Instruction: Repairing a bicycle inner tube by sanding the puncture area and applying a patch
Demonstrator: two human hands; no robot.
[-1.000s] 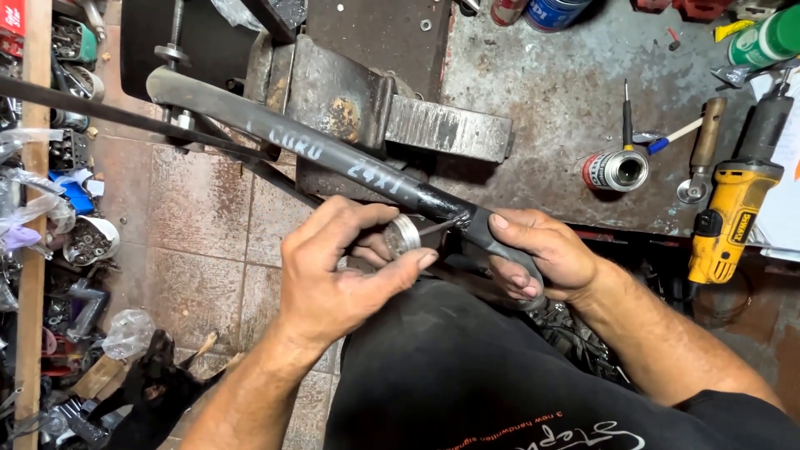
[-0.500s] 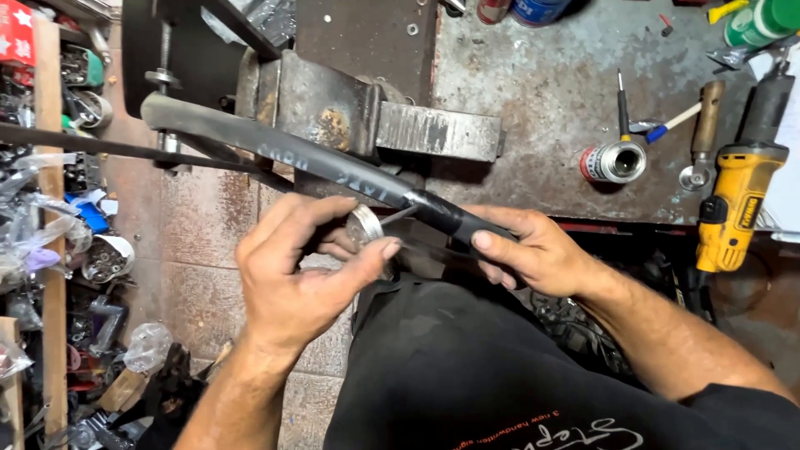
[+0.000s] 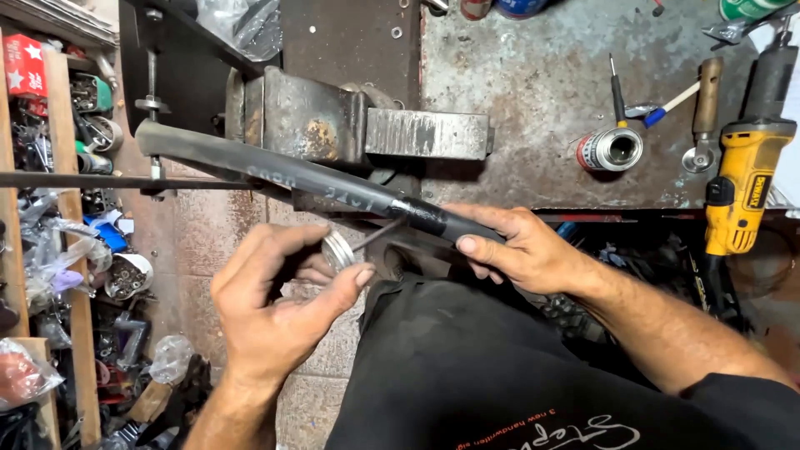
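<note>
A red carton (image 3: 23, 65) with white stars is seen at the upper left, standing on the wooden shelving. A small cylindrical tin (image 3: 608, 150) with a red and white label is laid on its side on the metal bench, open mouth towards the camera. A dark label patch (image 3: 757, 192) is carried on the yellow body of the power tool at the right. Clear plastic bags (image 3: 171, 357) of small parts are noted on the lower left shelves. No screens are seen.
</note>
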